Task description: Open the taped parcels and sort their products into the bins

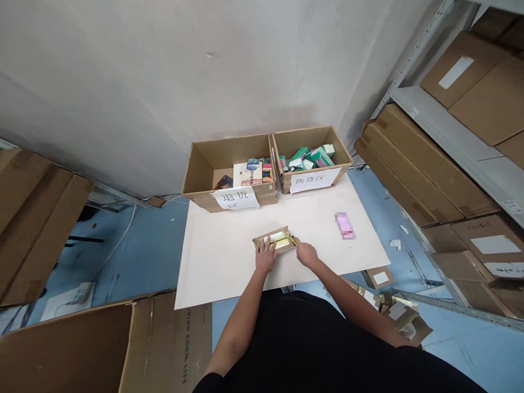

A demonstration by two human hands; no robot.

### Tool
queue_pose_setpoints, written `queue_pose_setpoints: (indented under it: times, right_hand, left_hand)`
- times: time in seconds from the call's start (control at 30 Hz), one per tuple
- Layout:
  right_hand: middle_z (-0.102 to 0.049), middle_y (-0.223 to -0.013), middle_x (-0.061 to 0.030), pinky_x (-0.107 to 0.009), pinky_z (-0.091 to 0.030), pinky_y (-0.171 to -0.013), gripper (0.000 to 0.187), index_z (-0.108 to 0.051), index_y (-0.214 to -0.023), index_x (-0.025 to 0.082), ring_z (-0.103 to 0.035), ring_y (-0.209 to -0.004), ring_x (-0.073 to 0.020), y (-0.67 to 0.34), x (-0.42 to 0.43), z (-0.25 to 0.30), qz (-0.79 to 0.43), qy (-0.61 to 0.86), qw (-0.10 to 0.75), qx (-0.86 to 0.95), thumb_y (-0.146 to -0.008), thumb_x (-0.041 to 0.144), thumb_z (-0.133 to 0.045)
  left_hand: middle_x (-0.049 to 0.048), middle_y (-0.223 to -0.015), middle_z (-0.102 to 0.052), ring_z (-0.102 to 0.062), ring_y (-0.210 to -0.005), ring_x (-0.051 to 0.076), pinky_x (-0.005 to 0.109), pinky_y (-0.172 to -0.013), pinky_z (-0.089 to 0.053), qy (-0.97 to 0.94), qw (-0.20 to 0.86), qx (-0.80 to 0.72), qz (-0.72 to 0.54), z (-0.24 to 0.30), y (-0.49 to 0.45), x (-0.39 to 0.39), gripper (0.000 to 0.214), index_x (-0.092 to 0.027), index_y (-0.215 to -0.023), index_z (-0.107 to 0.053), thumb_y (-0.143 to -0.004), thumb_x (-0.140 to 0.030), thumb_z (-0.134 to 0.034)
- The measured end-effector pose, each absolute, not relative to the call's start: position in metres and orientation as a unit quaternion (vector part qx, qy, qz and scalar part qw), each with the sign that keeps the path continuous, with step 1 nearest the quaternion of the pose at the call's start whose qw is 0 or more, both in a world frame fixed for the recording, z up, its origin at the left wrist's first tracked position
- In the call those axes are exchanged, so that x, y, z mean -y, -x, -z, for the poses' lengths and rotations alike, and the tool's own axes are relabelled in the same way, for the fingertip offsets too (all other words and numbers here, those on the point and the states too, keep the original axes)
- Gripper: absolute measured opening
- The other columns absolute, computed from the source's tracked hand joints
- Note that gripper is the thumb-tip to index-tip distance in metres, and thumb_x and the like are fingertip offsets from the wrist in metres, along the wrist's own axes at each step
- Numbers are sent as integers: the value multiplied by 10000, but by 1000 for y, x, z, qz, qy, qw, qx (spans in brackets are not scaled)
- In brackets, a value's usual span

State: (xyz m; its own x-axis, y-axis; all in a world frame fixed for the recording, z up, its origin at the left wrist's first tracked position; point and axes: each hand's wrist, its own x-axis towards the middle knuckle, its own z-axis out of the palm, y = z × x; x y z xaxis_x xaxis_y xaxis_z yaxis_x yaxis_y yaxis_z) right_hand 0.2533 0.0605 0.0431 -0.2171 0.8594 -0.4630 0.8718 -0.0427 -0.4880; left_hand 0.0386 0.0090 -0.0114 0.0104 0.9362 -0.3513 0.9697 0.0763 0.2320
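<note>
A small brown cardboard parcel [268, 237] with shiny clear tape and a white label lies slantwise near the middle of the white table [221, 256]. My left hand [266, 255] rests on the parcel's left part, fingers spread over its top. At the right end, my right hand [306, 253] is closed around a slim yellow tool [293, 240] that looks like a box cutter. Its tip touches or nearly touches the parcel's end; the blade is too small to make out.
Two open cartons stand at the table's back: a left carton [204, 202] holding books or boxes, and a right carton [346, 158] holding green-and-white boxes. A blurred pink item [345, 225] lies at right. Shelving with cartons [434, 164] is at right; a large carton [164, 344] stands front left.
</note>
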Motion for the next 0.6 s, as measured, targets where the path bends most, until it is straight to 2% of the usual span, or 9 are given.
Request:
queue_pose_setpoints:
  times: [0.1, 0.17, 0.37, 0.47, 0.53, 0.6]
  right_hand:
    - [-765, -1035, -164, -377, -459, -849, 594, -516, -1545, 249, -726, -978, -336, -260, -44, -46, 339, -605, 71, -717, -959, 163, -560]
    - [-767, -1037, -155, -362, -454, -830, 575, -501, -1554, 252, -724, -960, -323, -267, -34, -49, 333, -607, 74, -718, -987, 159, -505]
    - [-767, -1090, -97, -308, -457, -821, 545, -444, -1583, 294, -715, -972, -279, -284, -14, -56, 344, -637, -35, -688, -1039, 258, -459]
    - [-772, -1069, -87, -312, -484, -817, 566, -422, -1596, 273, -727, -947, -276, -285, -17, -51, 353, -656, -91, -660, -1034, 300, -482]
    - [-774, -1006, -76, -316, -511, -796, 542, -488, -1538, 238, -734, -904, -268, -281, -22, -44, 379, -676, -133, -618, -1008, 337, -535]
    - [-763, -914, -55, -310, -535, -737, 437, -621, -1355, 206, -733, -810, -249, -274, -25, -33, 432, -694, -164, -552, -962, 396, -607]
  left_hand:
    - [20, -1780, -205, -104, -1651, 352, 622, -1312, -163, -679, 208, -703, 41, 12, -39, -9, 603, -361, -1652, -373, -1066, -497, -411]
    - [22, -1781, -199, -101, -1650, 356, 624, -1310, -166, -683, 206, -700, 43, 12, -37, -9, 605, -350, -1653, -373, -1066, -494, -409]
    - [28, -1782, -204, -106, -1647, 369, 622, -1302, -188, -695, 213, -686, 41, 11, -33, -10, 615, -336, -1656, -372, -1066, -506, -388]
    - [40, -1782, -211, -105, -1647, 370, 599, -1303, -186, -691, 205, -692, 47, 7, -37, -9, 615, -316, -1655, -380, -1067, -493, -392]
    - [55, -1771, -251, -152, -1637, 374, 590, -1286, -227, -683, 205, -699, 48, 2, -38, -12, 638, -318, -1661, -364, -1054, -507, -425]
    - [79, -1754, -296, -205, -1619, 381, 580, -1258, -280, -674, 203, -709, 44, -5, -35, -18, 723, -315, -1672, -331, -1014, -569, -493]
